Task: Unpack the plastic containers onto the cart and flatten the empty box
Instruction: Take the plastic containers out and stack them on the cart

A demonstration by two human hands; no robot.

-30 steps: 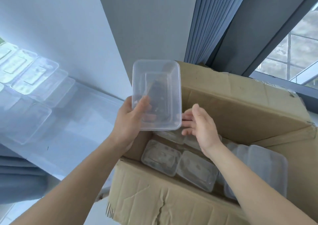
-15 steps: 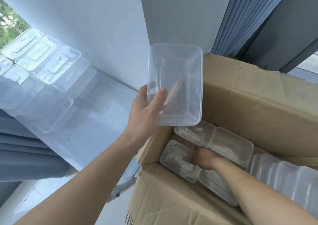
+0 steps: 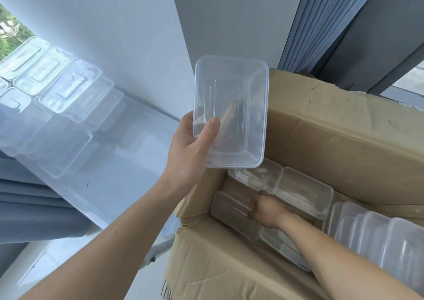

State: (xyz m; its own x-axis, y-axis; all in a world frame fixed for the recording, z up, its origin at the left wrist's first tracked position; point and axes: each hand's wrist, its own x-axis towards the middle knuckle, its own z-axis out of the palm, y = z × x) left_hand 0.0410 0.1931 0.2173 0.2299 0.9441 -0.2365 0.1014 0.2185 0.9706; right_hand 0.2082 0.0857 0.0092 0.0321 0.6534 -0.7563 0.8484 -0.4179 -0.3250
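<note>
Cart (image 3: 128,153): left, several tubs (image 3: 68,86) already set out; unpacking seems midway.
Box (image 3: 344,143): right, open, not yet empty; flattening waits.
Tub (image 3: 231,111): aloft over the Box's left edge, gripped by left hand (image 3: 190,148); next, probably carry it left onto the Cart.
Next tub (image 3: 231,208): inside the Box, right hand (image 3: 267,210) curled round its end.

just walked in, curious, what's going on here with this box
A person is unpacking a cardboard box. The left hand holds one clear container above its edge. The right hand is down inside the box on another container; whether it grips is unclear. More containers lie in the box, and other containers already sit on the white cart at left.
</note>
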